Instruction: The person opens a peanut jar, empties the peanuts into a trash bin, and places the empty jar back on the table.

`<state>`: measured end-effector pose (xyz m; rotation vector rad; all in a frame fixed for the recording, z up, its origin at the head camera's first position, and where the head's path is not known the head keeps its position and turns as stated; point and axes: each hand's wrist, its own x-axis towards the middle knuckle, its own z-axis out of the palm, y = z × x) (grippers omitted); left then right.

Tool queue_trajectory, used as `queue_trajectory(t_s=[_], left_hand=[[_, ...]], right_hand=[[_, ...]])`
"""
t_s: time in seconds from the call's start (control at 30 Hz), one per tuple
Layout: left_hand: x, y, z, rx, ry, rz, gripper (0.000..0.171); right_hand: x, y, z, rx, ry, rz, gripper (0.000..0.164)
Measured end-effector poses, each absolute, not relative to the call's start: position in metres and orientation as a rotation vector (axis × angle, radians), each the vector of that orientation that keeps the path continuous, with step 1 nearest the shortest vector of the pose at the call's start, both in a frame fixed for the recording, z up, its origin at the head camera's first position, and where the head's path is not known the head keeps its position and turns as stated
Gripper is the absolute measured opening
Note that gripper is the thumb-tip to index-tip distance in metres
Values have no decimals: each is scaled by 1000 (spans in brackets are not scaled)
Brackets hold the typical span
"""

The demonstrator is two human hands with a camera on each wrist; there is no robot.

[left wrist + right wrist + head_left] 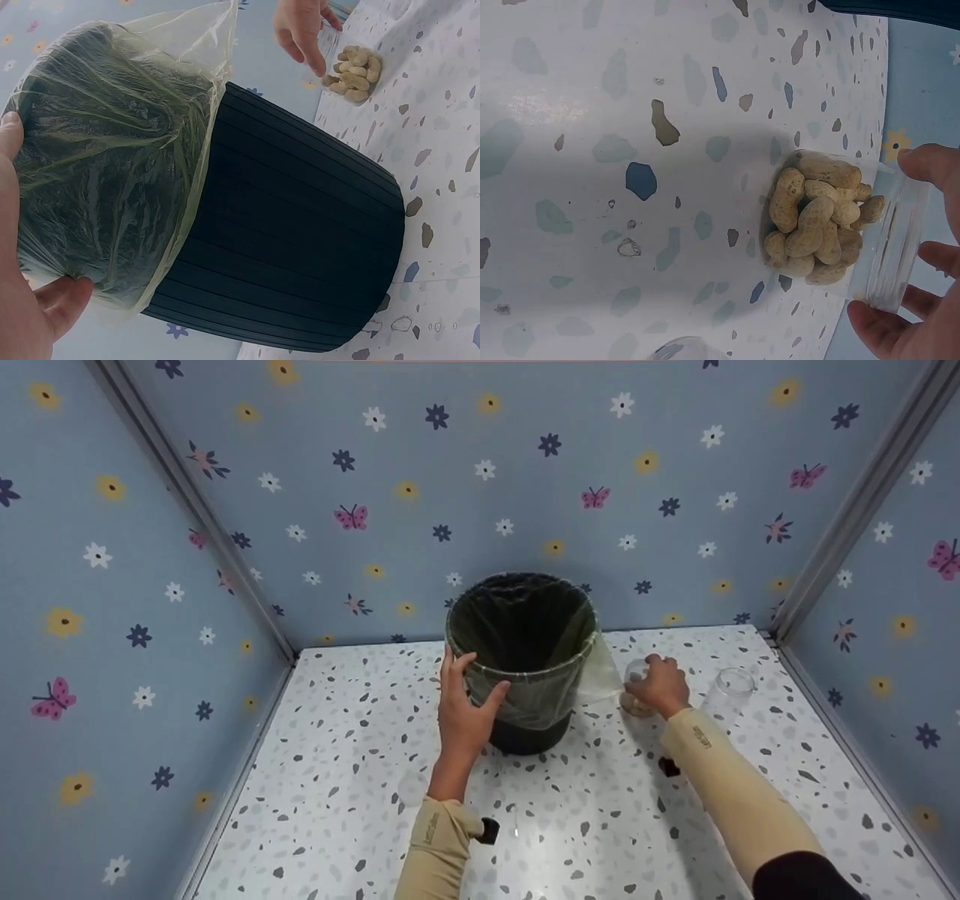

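Observation:
A dark ribbed trash bin [529, 739] stands upright, lined with a thin pale yellow bag [112, 172] folded over its rim. My left hand [466, 716] rests on the bin's near left side, thumb and fingers spread over the bag. To the bin's right, my right hand [661, 686] grips the upper part of a clear plastic jar [892, 240]. The thumb and fingertips [877, 322] sit on opposite sides of the jar's top. Several unshelled peanuts [814, 217] fill its lower part. A loose flap of the bag [600, 675] hangs toward this jar.
Another clear jar [733, 684] stands on the speckled tabletop [337, 780], right of the right hand. Blue flower-patterned panels [487, 495] enclose the table at the back and both sides, with the bin close to the back panel.

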<state>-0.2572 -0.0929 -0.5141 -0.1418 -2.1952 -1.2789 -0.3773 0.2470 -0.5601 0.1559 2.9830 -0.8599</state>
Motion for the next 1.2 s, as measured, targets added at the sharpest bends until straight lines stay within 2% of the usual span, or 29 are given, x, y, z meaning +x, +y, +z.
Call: queue_trajectory(t_s=[0.2, 0.4, 0.67, 0.9, 1.2], left_hand=[[-257, -91, -514, -165, -2193, -1299, 63], [-258, -92, -515, -161, -2193, -1295, 62], [-259, -93, -515, -146, -2181, -1298, 62], [-259, -94, -519, -127, -2195, -1296, 63], [-260, -92, -513, -165, -2164, -1372, 61]], right_hand=[[-368, 251, -555, 114, 3010, -815, 67], [-352, 247, -539, 93, 3008, -818, 70], [-312, 242, -509, -108, 3075, -803, 68], [-276, 236, -483, -193, 3061, -793, 74], [-242, 229, -460, -303, 3075, -797, 73]])
